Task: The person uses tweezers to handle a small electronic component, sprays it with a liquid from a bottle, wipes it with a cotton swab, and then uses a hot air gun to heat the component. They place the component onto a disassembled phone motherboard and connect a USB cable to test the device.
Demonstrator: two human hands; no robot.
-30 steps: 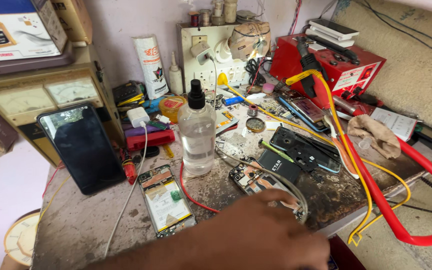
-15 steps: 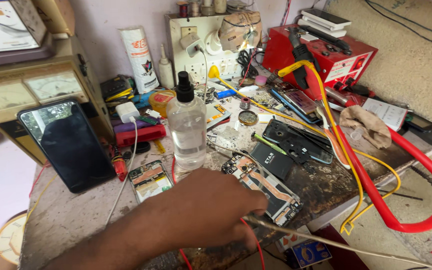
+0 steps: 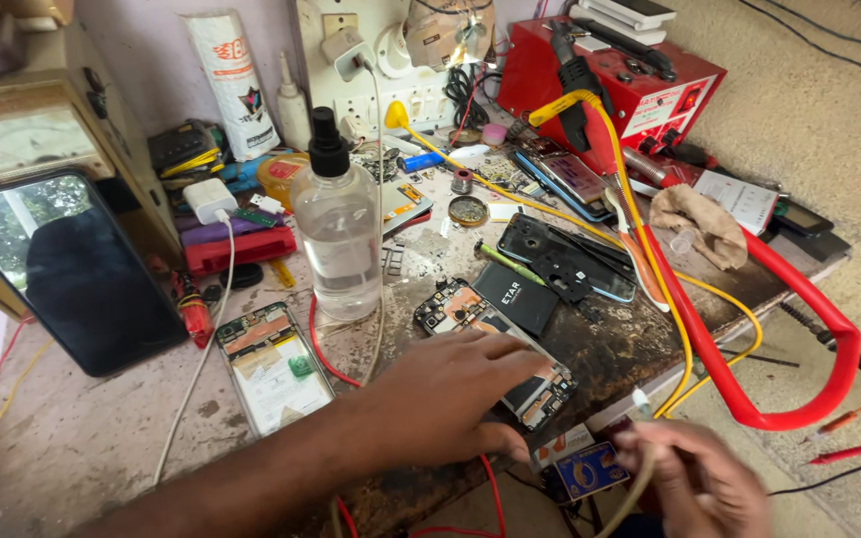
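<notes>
– Down at the near edge, what is each hand doing?
– The right hand (image 3: 700,483) is low by the corner of the bench (image 3: 82,438), fingers curled shut around a thin pale rod (image 3: 643,438) whose tip points up. I can't tell what kind of tool it is. A small blue card (image 3: 590,468) sits just beside it.
– And the other one?
– The left hand (image 3: 450,394) lies flat on the opened phone (image 3: 455,304), fingers stretched out and close together, thumb along the near side. It presses rather than grips.
– So where is the phone, exactly?
– Near the front edge, back cover off, its far end with the circuit board showing past the fingertips. A black battery (image 3: 515,296) lies touching it.
– What stage would you call this?
– Steadying, I'd judge: the phone is pinned down and the rod is held apart from it.
– What would bringing the tip in call for?
– Firm pressure from the flat hand, and fingers shifted to uncover the board.
– What lies beyond?
– A second phone (image 3: 271,364), also open, to the left, a clear bottle (image 3: 341,239) behind, a thick red cable (image 3: 749,399) looping at the right, and a red box (image 3: 620,80) at the back wall.
</notes>
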